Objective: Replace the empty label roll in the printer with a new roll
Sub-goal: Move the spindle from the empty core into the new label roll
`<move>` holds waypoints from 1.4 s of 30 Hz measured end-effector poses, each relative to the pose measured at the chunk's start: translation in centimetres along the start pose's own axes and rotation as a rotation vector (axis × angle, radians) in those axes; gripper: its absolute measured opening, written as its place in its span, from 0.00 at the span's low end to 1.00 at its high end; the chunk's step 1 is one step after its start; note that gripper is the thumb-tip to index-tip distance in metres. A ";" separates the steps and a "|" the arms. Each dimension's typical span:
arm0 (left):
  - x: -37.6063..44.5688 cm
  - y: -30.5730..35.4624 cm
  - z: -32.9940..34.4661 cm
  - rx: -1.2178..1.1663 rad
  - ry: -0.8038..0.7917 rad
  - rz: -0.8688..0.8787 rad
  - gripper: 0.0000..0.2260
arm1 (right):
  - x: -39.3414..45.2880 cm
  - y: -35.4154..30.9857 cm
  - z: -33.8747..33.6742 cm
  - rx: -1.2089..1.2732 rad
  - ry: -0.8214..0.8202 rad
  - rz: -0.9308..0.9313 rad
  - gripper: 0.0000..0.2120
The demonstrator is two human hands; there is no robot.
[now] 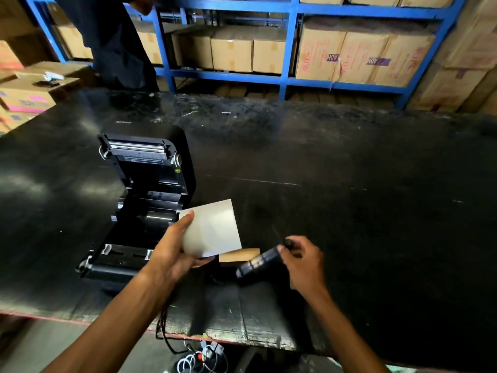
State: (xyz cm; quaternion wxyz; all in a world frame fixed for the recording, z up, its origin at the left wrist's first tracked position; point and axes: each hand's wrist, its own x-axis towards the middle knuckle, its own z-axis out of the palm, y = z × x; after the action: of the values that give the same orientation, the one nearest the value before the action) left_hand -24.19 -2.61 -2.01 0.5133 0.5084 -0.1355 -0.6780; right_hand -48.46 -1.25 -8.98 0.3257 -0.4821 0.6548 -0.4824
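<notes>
The black label printer [142,200] stands on the left of the black table, its lid swung up and its roll bay in shadow. My left hand [172,251] holds a white label roll [212,230] just right of the printer's open bay, with a loose white sheet curling off it. A brown cardboard core [239,255] pokes out from under the roll. My right hand [301,259] grips the end of a black roll spindle [258,262], which slants down to the left, close to the core.
The black table [349,197] stretches wide to the right. A person in dark clothes [107,41] stands behind it at the far left. Blue shelving [290,79] holds cardboard boxes behind. Cables [199,356] hang below the front edge.
</notes>
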 end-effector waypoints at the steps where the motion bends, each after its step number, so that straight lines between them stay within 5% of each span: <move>1: 0.1 0.4 0.1 -0.006 -0.008 0.008 0.06 | 0.7 -0.6 -0.6 0.096 0.059 0.032 0.09; 5: 0.4 1.5 0.8 -0.010 -0.034 0.035 0.09 | 3.1 -3.1 -2.4 0.426 0.224 0.155 0.10; 14: 0.1 2.1 2.4 -0.042 -0.123 0.033 0.11 | 3.3 -5.4 -2.0 0.651 0.198 0.246 0.06; 20: -0.1 2.5 3.0 -0.043 -0.167 0.061 0.10 | 3.6 -7.2 -1.9 0.576 0.178 0.107 0.10; 29: -1.1 3.9 4.2 -0.025 -0.203 0.197 0.11 | 3.6 -10.6 -2.6 0.302 0.093 -0.351 0.14; 33: -1.8 3.6 5.4 0.031 -0.239 0.234 0.15 | 3.1 -11.5 -0.3 0.265 -0.098 -0.341 0.13; 42: -2.7 2.8 6.1 0.060 -0.202 0.272 0.17 | 1.9 -12.6 -0.4 0.323 -0.226 -0.179 0.16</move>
State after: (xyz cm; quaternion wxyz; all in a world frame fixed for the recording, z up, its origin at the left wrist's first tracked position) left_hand -27.77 -3.62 4.20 0.5688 0.4297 -0.2742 -0.6455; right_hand -45.38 -3.80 3.14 0.4260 -0.5309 0.4831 -0.5508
